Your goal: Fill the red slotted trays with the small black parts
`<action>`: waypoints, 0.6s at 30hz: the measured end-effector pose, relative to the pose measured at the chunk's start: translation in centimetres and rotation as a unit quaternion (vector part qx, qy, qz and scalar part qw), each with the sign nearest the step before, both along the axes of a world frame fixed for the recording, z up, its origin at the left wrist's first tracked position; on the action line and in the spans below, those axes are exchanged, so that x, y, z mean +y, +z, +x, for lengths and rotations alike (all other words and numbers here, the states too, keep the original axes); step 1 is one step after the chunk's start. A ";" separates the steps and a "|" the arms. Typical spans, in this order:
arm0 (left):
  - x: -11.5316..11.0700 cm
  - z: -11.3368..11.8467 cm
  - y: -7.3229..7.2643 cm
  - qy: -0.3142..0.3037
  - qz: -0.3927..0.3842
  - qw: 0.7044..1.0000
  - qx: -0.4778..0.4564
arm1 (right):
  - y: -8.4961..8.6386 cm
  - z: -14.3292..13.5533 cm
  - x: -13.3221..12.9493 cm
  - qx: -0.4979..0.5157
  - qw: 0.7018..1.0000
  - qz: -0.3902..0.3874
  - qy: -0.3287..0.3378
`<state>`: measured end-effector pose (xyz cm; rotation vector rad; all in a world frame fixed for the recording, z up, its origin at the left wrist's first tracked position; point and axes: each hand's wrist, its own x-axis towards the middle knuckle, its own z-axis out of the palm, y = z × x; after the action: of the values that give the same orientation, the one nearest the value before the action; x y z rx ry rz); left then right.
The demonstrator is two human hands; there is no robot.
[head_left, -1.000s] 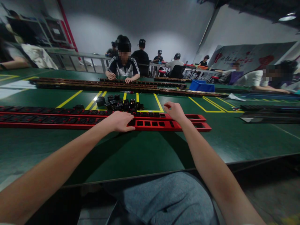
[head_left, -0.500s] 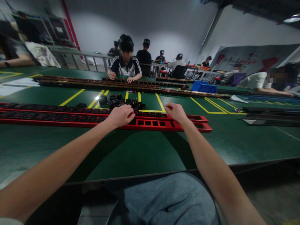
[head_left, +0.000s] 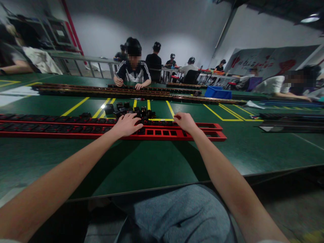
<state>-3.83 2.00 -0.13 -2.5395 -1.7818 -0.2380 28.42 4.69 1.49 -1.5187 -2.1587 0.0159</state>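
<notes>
Left hand (head_left: 126,126) palm-down, fingers spread, over red rails (head_left: 162,138); right hand (head_left: 186,122) curled, contents hidden. Black parts (head_left: 137,111) lie beyond the rails.

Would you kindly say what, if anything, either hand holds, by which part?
The left hand, spread, holds nothing visible; whether the right hand grips anything cannot be told.

No words can be read; red writing (head_left: 287,66) is seen on the grey banner (head_left: 272,55) (much too blurry).
</notes>
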 end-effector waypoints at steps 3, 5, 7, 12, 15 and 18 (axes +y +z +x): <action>-0.1 0.1 0.0 0.017 0.019 1.000 -0.018 | -0.2 -0.2 0.1 -0.005 1.000 -0.003 0.005; 0.1 0.0 0.0 0.023 0.004 1.000 -0.019 | -0.2 -0.4 0.0 -0.009 1.000 -0.005 0.005; 0.4 0.0 0.1 0.020 -0.024 0.999 -0.014 | -0.2 -0.5 0.0 -0.011 1.000 -0.009 0.002; 0.6 0.1 0.2 0.019 -0.029 0.999 -0.015 | -0.3 -0.9 -0.2 -0.010 1.000 -0.022 0.006; 0.5 0.1 0.0 0.028 -0.020 0.999 -0.022 | -0.5 -0.8 0.0 -0.010 1.000 -0.020 0.010; 0.7 0.0 -0.3 0.034 -0.001 0.999 -0.022 | -0.7 -0.7 0.2 -0.014 1.000 -0.014 0.008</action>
<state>-3.85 2.66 -0.42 -2.4885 -1.8799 -0.2929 27.67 4.89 0.82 -1.5268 -2.2020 0.0303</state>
